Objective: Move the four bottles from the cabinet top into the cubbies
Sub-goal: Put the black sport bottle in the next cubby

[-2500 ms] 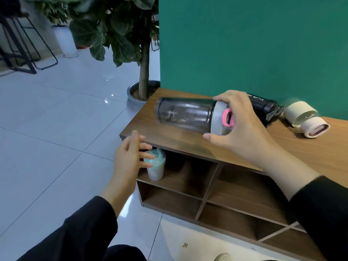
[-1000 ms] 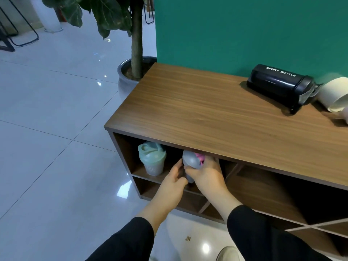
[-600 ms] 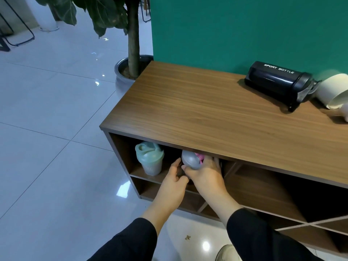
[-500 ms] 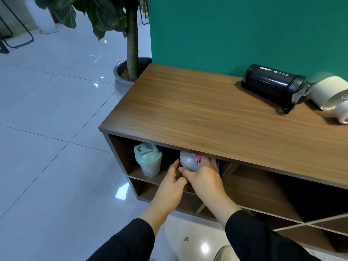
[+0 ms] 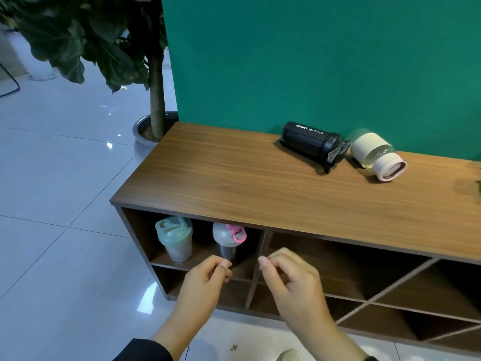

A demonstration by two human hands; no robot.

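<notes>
**Two bottles stowed, two left on top**

Nearest the camera, the left hand (image 5: 205,276) and the right hand (image 5: 289,277) hang just in front of the cabinet (image 5: 234,183), both empty. The fingers are loosely curled, pinching nothing, with a gap between the two hands.

Just beyond the left hand's fingertips, in the upper-left cubby (image 5: 200,254), the dark bottle with the grey and pink lid (image 5: 230,242) stands upright. It is close to the hands but apart from them. To its left in the same cubby, farther from the grip, stands the pale green shaker (image 5: 175,238). I judge they stand upright because the cubby is tall enough and this saves room.

Well beyond both hands and to the right, up on the top near the green wall, the black sport bottle (image 5: 311,142) lies on its side, and the cream bottle (image 5: 376,155) lies just beside its cap (touching or not, I cannot tell). Lying flat they could roll — so the next reach probably needs a firm wrap around the body.
</notes>
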